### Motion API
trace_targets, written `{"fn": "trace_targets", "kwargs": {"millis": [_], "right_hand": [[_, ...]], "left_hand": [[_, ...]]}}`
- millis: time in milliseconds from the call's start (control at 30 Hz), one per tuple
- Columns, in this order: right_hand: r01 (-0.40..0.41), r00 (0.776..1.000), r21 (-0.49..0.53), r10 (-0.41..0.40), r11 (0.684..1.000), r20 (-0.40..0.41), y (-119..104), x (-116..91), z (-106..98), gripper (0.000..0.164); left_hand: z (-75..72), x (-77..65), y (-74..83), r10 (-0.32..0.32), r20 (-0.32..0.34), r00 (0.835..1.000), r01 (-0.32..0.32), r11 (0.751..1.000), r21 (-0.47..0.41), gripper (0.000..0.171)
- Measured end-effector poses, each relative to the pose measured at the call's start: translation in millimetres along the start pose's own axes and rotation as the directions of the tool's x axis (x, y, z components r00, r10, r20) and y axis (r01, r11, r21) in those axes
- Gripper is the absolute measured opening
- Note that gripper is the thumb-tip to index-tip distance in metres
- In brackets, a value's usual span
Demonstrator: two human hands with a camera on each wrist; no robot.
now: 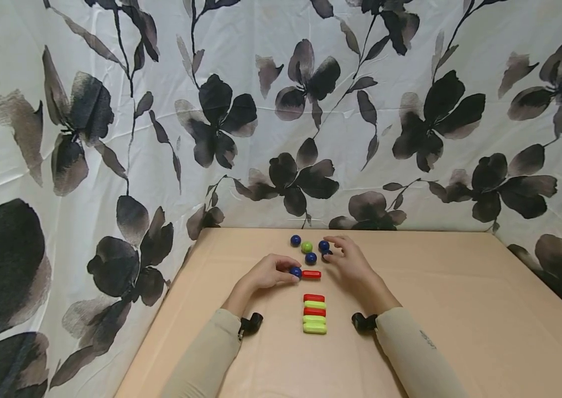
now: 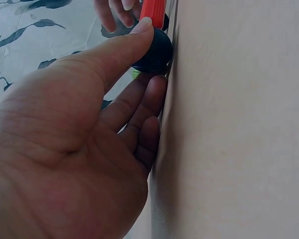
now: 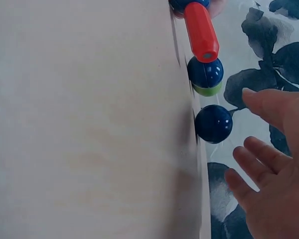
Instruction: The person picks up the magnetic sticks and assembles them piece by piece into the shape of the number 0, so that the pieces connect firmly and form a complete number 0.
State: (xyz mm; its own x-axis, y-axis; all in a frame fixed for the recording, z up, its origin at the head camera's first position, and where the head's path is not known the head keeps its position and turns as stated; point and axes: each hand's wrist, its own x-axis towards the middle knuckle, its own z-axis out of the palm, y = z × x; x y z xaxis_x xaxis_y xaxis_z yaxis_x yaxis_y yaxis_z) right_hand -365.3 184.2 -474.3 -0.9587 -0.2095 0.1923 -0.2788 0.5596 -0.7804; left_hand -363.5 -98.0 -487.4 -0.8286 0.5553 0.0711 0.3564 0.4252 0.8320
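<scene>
On the tabletop (image 1: pixel 460 309), pinches blue ball (image 1: pixel 295 272) in left hand (image 1: pixel 268 272), half-spreads empty right hand (image 1: pixel 353 261), and risks scattering loose balls (image 1: pixel 311 258) by brushing them.

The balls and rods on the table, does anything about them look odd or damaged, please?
Nothing stands out: the loose rods lie in a tidy column, the loose balls sit grouped beyond them, and no damage shows.
</scene>
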Motion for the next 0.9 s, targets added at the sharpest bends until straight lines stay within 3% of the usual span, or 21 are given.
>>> {"fn": "trace_targets", "kwargs": {"millis": [900], "right_hand": [[0.02,0.997,-0.092,-0.013,0.996,0.074,17,6,6,0.046]], "left_hand": [[-0.3,-0.1,-0.1,-0.013,0.006,1.0,0.013,1.0,0.005,0.037]]}}
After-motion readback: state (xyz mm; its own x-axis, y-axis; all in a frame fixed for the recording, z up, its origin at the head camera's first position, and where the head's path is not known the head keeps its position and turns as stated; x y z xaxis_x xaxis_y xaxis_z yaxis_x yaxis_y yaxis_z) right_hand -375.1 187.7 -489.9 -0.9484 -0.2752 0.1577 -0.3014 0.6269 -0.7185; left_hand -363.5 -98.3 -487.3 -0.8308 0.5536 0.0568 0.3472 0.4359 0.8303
